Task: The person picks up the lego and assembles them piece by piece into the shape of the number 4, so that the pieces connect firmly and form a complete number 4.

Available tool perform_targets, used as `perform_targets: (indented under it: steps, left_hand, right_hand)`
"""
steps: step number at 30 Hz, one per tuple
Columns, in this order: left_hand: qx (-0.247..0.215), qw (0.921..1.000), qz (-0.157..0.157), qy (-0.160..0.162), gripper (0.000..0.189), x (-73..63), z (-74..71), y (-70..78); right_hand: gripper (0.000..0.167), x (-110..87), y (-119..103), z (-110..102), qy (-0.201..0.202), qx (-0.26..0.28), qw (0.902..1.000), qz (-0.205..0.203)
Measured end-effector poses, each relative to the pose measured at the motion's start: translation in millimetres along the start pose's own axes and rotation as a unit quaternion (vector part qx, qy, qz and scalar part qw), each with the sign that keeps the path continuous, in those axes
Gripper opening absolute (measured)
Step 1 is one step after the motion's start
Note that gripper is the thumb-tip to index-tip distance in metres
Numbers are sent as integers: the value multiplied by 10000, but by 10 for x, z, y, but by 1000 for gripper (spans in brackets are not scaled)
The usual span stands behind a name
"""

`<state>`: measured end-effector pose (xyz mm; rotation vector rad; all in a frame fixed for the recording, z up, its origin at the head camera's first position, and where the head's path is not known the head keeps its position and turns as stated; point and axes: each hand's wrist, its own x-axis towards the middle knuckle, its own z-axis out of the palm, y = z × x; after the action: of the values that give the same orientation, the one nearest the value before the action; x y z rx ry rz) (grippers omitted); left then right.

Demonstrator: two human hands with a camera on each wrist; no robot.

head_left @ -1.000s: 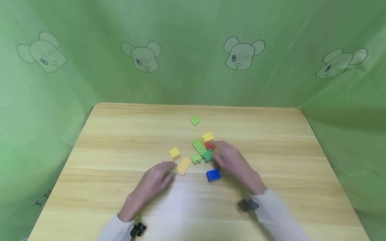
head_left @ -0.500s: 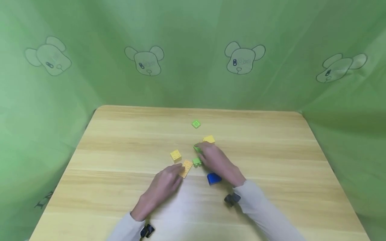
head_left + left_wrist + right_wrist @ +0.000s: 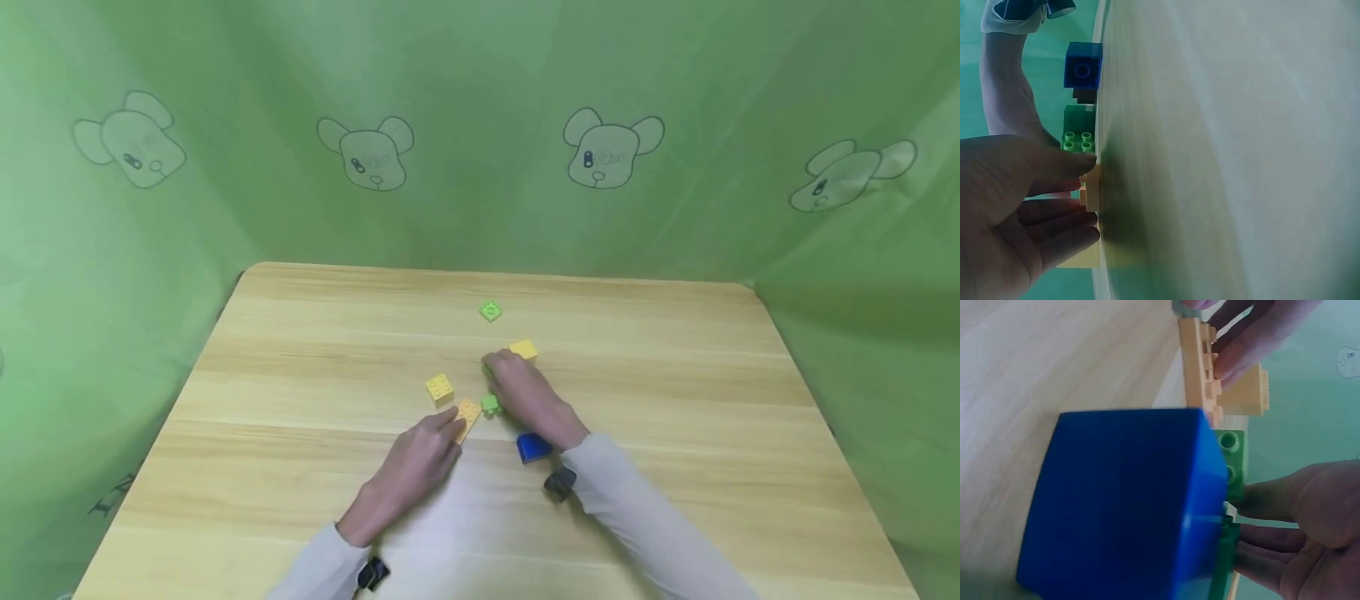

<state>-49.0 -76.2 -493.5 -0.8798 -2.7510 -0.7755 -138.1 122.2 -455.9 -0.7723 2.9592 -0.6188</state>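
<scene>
In the head view my left hand (image 3: 420, 457) pinches an orange building plate (image 3: 468, 415) lying on the table. The left wrist view has the thumb on its near edge and fingers behind. My right hand (image 3: 525, 393) curls over a long light green plate (image 3: 488, 370), of which only a sliver shows; its fingertips reach the plate's far end. A small light green brick (image 3: 491, 406) sits between the two hands. Close behind the right fingers, in the right wrist view, is a dark green brick (image 3: 1225, 553). The red brick is hidden under the hand.
A blue brick (image 3: 534, 447) lies beneath the right wrist. One yellow brick (image 3: 440, 389) is left of the orange plate, another yellow brick (image 3: 524, 349) just beyond the right hand. Farther back lies a square light green plate (image 3: 491, 312). Green cloth (image 3: 480, 200) hangs around the wooden table (image 3: 337, 333).
The right hand has moved left over the red and dark green bricks onto the long light green plate. The left hand has moved right and taken hold of the orange plate.
</scene>
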Motion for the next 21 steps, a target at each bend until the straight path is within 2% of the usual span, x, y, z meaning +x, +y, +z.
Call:
perform_targets:
  steps: [6, 11, 18, 21]
  left_hand:
    - [-20, 9998, -122, -129, 31, -15, 19, 9]
    - [93, 9999, -78, -17, 29, 14, 14, 3]
    - [190, 9998, 6, -6, 23, 28, 10, -18]
    - [192, 9998, -12, 38, 20, 25, -3, -25]
  right_hand:
    - [14, -3, 14, 80, 89, -123, 9999, 72]
    - [16, 20, 44, 101, 176, -188, 9996, 91]
    - [25, 67, 66, 88, 36, -101, 9992, 395]
    - [23, 102, 65, 77, -44, -135, 9988, 459]
